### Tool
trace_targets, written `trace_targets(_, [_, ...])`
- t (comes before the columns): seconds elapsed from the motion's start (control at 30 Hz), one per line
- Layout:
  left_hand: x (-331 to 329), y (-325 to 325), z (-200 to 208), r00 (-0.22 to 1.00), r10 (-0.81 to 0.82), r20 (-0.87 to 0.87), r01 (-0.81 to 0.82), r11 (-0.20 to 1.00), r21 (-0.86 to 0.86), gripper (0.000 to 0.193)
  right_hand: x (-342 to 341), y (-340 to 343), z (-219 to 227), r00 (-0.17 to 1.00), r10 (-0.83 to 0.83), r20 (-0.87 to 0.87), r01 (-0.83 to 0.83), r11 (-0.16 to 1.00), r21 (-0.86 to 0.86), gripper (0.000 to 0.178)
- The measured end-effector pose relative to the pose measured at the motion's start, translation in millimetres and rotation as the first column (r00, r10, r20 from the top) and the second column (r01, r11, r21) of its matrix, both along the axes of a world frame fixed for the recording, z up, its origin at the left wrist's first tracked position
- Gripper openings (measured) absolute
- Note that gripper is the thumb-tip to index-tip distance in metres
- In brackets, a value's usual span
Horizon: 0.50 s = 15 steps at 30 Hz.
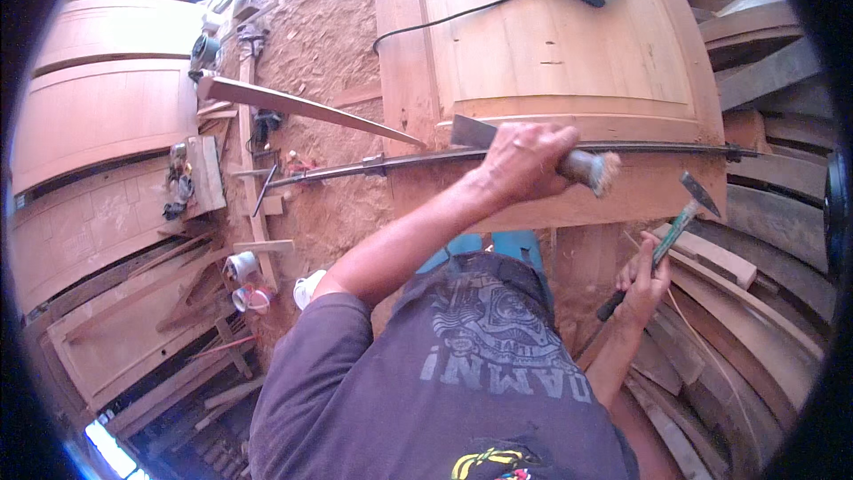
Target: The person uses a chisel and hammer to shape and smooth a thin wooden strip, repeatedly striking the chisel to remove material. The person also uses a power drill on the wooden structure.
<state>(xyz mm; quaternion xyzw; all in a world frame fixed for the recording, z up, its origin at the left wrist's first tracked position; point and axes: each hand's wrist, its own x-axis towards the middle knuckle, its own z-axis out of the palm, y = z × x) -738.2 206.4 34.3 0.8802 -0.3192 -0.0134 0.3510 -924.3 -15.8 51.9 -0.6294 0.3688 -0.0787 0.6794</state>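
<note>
The left hand (530,160) has its fingers clenched around a broad grey-bladed chisel with a frayed cylindrical handle (474,132), over the pale wooden panel (506,53), long axis slanting sideways, blade leftward. The right hand (641,286) grips a green-handled metal hammer (675,235), head pointing away and rightward.

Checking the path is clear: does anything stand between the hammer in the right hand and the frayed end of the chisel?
Nothing visible: between the hammer in the right hand and the chisel in the left hand, only the wooden panel shows, lying beneath the gap.
</note>
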Motion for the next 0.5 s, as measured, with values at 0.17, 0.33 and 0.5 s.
trace_targets(0.17, [26, 13, -43, 0.977, 0.178, -0.115, -0.165, 0.98, 0.113, 0.028, 26, -2, -21, 0.995, 0.05, -0.084, -0.046, 0.998, 0.046, 0.027])
trace_targets(0.33, [30, 27, -73, 0.966, 0.245, -0.082, -0.232, 0.963, 0.134, 0.029, 35, -9, -25, 0.987, 0.13, -0.098, -0.122, 0.989, 0.081, 0.025])
trace_targets(0.5, [30, 27, -76, 0.951, 0.3, -0.073, -0.291, 0.949, 0.119, 0.027, 46, -33, -20, 0.999, 0.037, -0.017, -0.034, 0.992, 0.124, 0.029])
